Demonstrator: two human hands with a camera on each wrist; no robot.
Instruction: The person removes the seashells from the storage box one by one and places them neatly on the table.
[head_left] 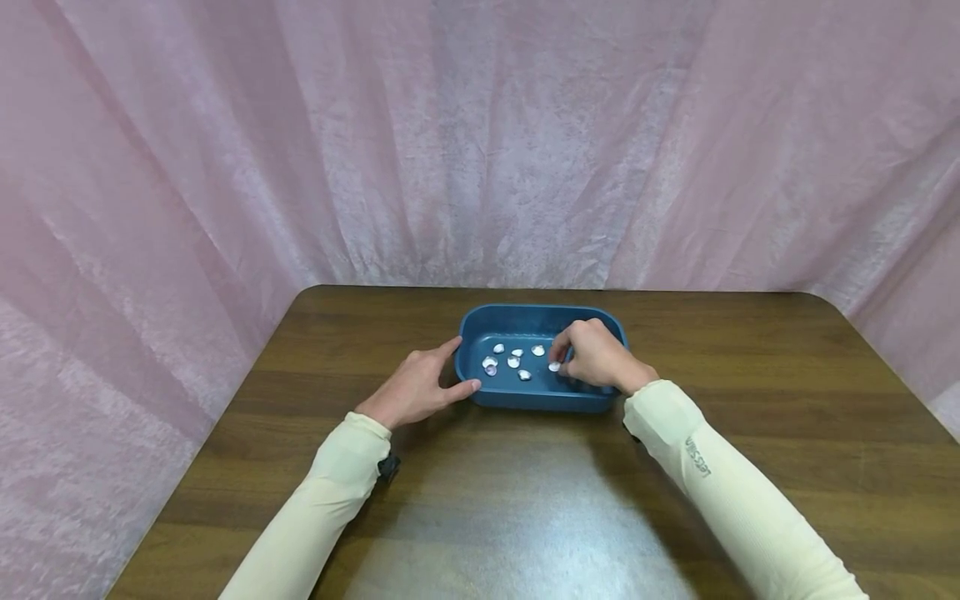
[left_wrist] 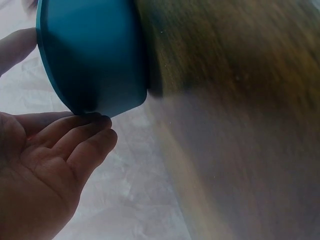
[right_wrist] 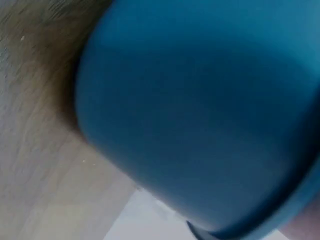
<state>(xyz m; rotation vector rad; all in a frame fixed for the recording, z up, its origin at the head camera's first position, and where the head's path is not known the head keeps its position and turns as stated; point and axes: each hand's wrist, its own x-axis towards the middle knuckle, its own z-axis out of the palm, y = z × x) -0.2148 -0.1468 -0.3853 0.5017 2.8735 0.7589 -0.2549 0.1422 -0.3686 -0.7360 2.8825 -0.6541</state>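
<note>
A blue rectangular tub [head_left: 542, 402] stands on the table with several small, clear, shiny gems [head_left: 513, 362] scattered over its floor. My right hand [head_left: 600, 357] reaches in over the right part of the tub and pinches one gem [head_left: 554, 367] between thumb and fingertips. At the tub's left end, my left hand [head_left: 415, 387] touches the rim with thumb and forefinger spread apart. Its other fingers [left_wrist: 87, 145] lie fairly straight against the tub's outer wall [left_wrist: 100, 60] in the left wrist view. In the right wrist view, the tub's outer wall [right_wrist: 190, 110] hides most of the right hand.
The brown wooden table [head_left: 480, 517] extends around the tub, with rounded far corners. A pinkish velvet curtain [head_left: 487, 150] hangs just behind its far edge and along the left side.
</note>
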